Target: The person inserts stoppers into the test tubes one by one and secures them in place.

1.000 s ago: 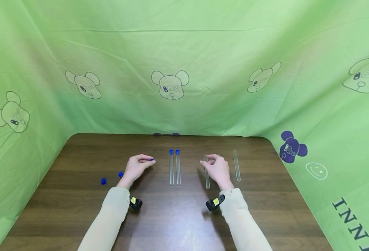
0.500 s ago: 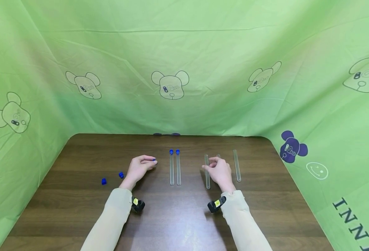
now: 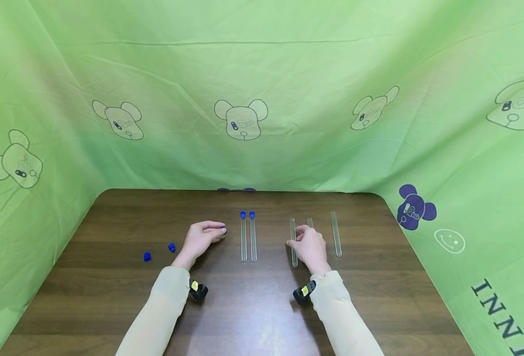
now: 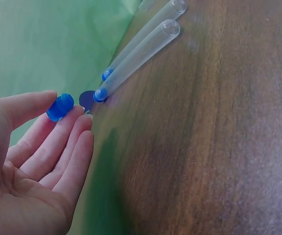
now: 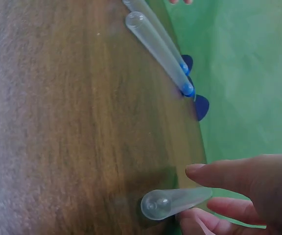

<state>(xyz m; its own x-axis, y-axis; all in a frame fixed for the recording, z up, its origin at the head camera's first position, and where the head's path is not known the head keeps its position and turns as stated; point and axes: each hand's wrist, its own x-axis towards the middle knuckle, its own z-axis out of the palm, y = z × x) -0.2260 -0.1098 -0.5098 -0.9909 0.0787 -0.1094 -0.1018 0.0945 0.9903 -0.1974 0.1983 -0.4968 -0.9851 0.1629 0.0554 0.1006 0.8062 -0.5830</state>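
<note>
Between thumb and fingertips, my left hand (image 3: 199, 240) pinches a blue cap (image 4: 60, 107), held above the table. My right hand (image 3: 310, 248) is at an uncapped test tube (image 3: 293, 247) lying on the table. In the right wrist view the thumb (image 5: 199, 172) is on one side of that tube and the fingers (image 5: 199, 220) on the other, with a gap on the thumb side. Another test tube (image 3: 310, 222) is mostly hidden behind the right hand. A further uncapped test tube (image 3: 336, 237) lies to its right.
Two test tubes (image 3: 253, 242) with blue caps lie side by side between the hands. Two loose blue caps, one a blue cap (image 3: 171, 247) near the left wrist, lie on the left of the wooden table (image 3: 248, 316). Green cloth (image 3: 244, 163) hangs behind and at both sides.
My left hand has moved slightly right with the blue cap. My right hand has come down around the nearest uncapped test tube. The tubes and loose caps have stayed put.
</note>
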